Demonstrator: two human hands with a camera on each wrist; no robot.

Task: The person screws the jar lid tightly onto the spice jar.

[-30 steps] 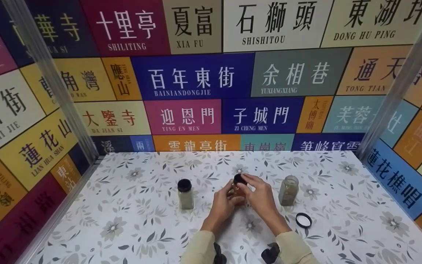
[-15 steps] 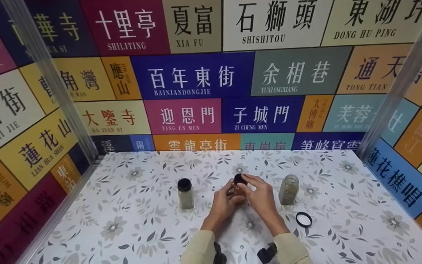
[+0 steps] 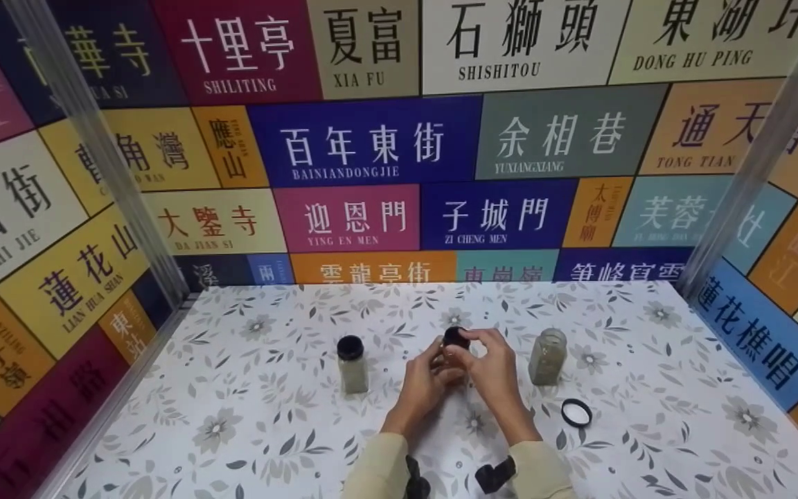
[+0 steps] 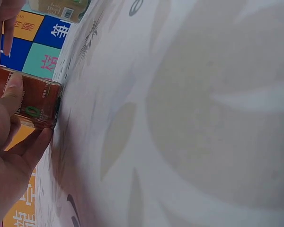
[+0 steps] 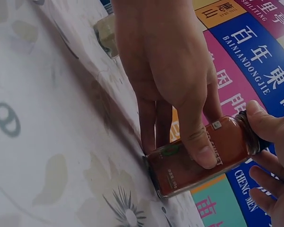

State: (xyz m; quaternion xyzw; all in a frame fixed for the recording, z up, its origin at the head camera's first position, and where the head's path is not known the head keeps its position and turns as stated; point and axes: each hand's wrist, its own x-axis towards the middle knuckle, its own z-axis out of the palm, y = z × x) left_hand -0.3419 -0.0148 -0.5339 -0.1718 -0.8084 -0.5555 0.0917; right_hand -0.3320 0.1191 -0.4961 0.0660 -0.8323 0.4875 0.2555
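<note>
Between the two hands stands a glass spice jar of red-brown powder with printed lettering, its base at the tabletop in both wrist views. My left hand grips the jar's body, thumb across the front. At the top, my right hand pinches the black lid between thumb and fingers. In the head view the hands mostly hide the jar. To the left is a second jar with a black top and pale contents. An uncapped jar with greenish-grey contents stands to the right.
A black lid with a white inside lies on the table in front of the uncapped jar. Flower-patterned cloth covers the table. Printed sign panels form walls behind and at both sides, with clear corner posts.
The right wrist has turned slightly and shifted a little left, its fingers moving slightly at the lid. The left hand keeps its grip on the jar. The other jars stay put.
</note>
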